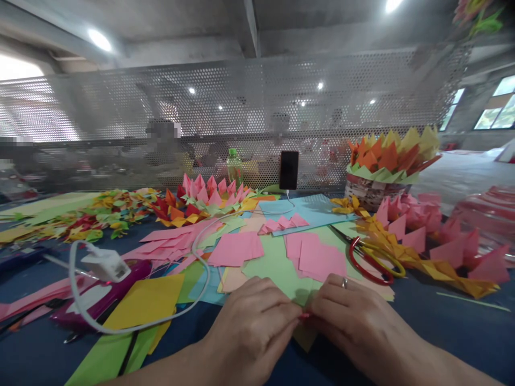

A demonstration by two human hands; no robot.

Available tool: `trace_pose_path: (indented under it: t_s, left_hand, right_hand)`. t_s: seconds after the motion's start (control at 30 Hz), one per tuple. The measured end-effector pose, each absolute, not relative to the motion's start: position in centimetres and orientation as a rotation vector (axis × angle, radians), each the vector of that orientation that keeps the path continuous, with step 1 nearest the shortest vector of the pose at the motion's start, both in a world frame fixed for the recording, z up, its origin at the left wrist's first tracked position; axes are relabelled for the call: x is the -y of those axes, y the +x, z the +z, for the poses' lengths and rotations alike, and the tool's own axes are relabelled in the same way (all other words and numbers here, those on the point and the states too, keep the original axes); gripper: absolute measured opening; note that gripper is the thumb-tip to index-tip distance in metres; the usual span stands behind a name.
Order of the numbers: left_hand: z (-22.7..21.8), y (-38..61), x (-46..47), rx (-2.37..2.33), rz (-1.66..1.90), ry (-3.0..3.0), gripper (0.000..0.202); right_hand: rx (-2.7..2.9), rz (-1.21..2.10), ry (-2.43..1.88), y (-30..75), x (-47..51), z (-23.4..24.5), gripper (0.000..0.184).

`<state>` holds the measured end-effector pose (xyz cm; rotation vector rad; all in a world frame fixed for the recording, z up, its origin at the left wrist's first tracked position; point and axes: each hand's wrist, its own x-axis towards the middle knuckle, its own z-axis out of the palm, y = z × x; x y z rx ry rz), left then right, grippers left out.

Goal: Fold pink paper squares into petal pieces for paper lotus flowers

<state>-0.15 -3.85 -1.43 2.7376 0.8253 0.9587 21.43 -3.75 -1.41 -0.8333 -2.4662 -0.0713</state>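
Observation:
My left hand (251, 324) and my right hand (348, 316) meet at the near edge of the table, fingers curled and pinched together on a small red piece of paper (304, 316). Most of that piece is hidden by my fingers. A ring sits on a finger of my right hand. Just beyond my hands lie a light green sheet (277, 268) and stacks of pink paper squares (317, 256). Red-handled scissors (368, 261) lie to the right of the pink squares.
A white charger and cable (105, 265) lie on a magenta object at left, over yellow and green sheets. Folded paper triangles are piled at left, centre back and right. A black phone (288, 170) and a green bottle (234, 166) stand against a perforated metal screen.

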Motion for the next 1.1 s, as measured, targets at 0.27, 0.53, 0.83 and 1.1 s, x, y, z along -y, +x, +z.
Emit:
trace_pose_path:
  t_s: [0.27, 0.53, 0.83, 1.1]
  left_hand:
    - [-1.31, 0.00, 4.05, -0.959, 1.091, 2.463, 0.025]
    - [-0.98, -0.21, 4.00, -1.011, 0.888, 2.429, 0.006]
    - [-0.77, -0.40, 4.10, -1.094, 0.814, 2.346, 0.009]
    - [-0.76, -0.37, 4.25, -1.020, 0.863, 2.385, 0.010]
  right_hand:
    - [2.386, 0.291, -0.890, 21.44, 3.84, -1.51, 0.017]
    - [2.385, 0.337, -0.937, 21.72, 3.88, -1.53, 0.018]
    - [2.358, 0.412, -0.889, 21.63, 3.97, -1.60, 0.020]
    - [2.385, 0.631, -0.923, 21.31, 3.94, -1.60, 0.016]
